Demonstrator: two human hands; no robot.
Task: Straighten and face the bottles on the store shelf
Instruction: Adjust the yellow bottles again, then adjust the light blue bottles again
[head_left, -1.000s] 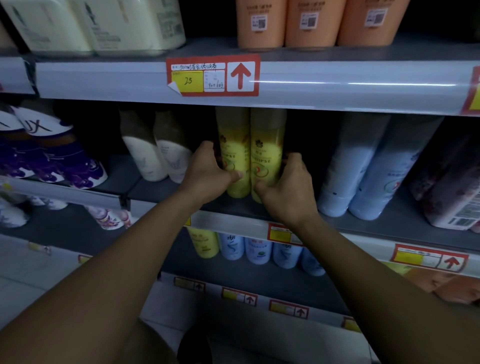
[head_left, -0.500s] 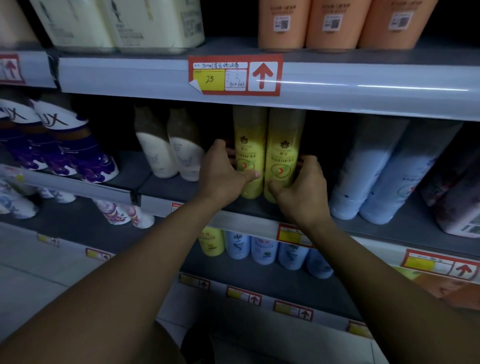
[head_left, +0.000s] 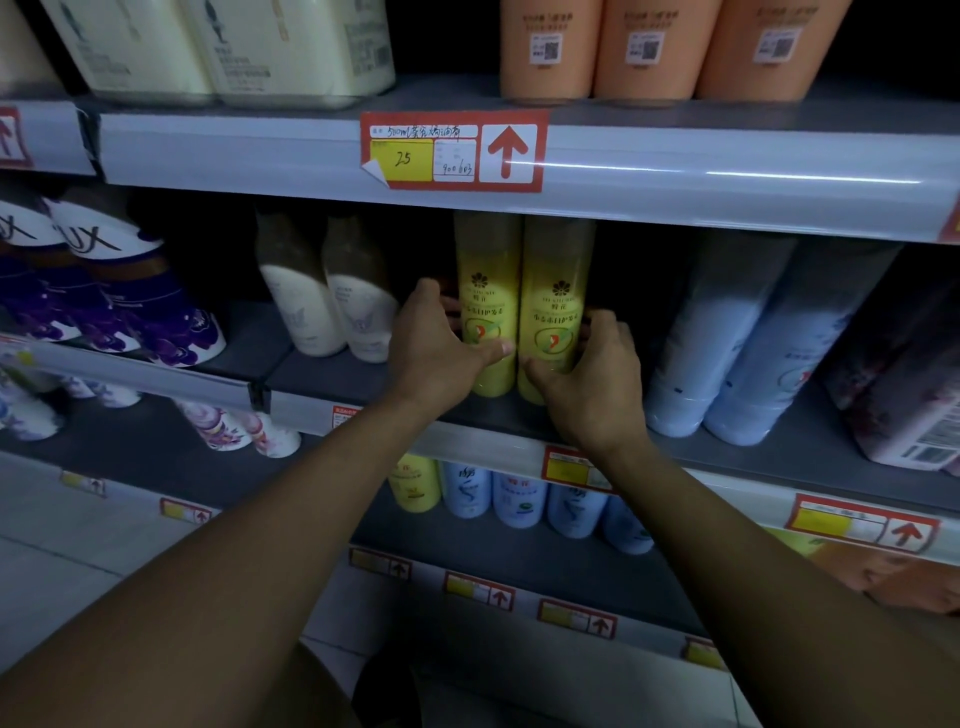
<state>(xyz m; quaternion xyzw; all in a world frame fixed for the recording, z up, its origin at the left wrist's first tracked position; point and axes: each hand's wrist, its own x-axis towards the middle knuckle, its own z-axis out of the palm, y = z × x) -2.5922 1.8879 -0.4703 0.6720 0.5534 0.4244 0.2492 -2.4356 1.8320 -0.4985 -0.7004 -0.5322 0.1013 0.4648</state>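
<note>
Two yellow bottles stand upright side by side on the middle shelf (head_left: 363, 384), labels facing me. My left hand (head_left: 434, 345) wraps the left yellow bottle (head_left: 488, 291) from its left side, thumb across its front. My right hand (head_left: 592, 379) wraps the right yellow bottle (head_left: 556, 291) from its right side, thumb at its lower front. The two bottles touch each other. Their caps are hidden behind the upper shelf's front rail (head_left: 675, 171).
Two white bottles (head_left: 322, 306) stand left of the yellow pair, purple bottles (head_left: 130, 301) further left. Pale blue bottles (head_left: 753, 332) stand to the right. Cream and orange bottles (head_left: 644, 47) sit above. Small blue and yellow bottles (head_left: 493, 493) fill the shelf below.
Both hands stay on the yellow pair. My right thumb has dropped lower on its bottle. The view has shifted so the shelf sits slightly further right in frame.
</note>
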